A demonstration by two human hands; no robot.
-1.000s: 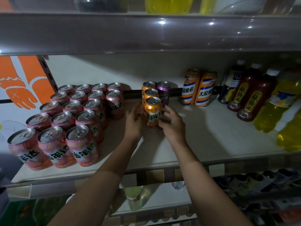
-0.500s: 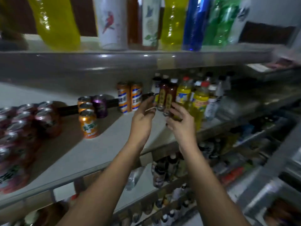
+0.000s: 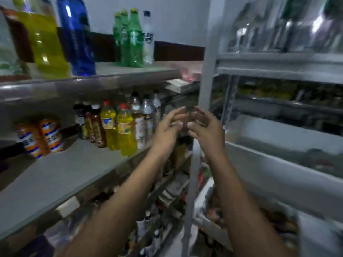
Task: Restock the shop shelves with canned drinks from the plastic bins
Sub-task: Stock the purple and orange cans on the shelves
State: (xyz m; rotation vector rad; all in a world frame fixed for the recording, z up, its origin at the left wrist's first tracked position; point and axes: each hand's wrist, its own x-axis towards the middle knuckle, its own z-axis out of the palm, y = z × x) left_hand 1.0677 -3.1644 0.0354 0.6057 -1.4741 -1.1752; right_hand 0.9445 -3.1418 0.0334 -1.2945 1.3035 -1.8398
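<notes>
Yellow bottles (image 3: 118,132) as landmark: striped cans (image 3: 50,135) stand left of them on the shelf (image 3: 55,175). Our left hand (image 3: 168,127) and right hand (image 3: 206,127) hang right of them, close together, each grip loose, fingers relaxed, empty. No bin identifiable in blur. Risk, we judge: swinging forearms could clip the bottles at the shelf edge.

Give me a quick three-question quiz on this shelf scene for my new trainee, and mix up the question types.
1. True or false: the left hand holds a can.
2. The green bottles stand on: A the top shelf, B the floor, C a bin.
3. Fill in: the orange-and-blue cans stand to the ___ of the yellow bottles.
Key: 1 false; 2 A; 3 left.
</notes>
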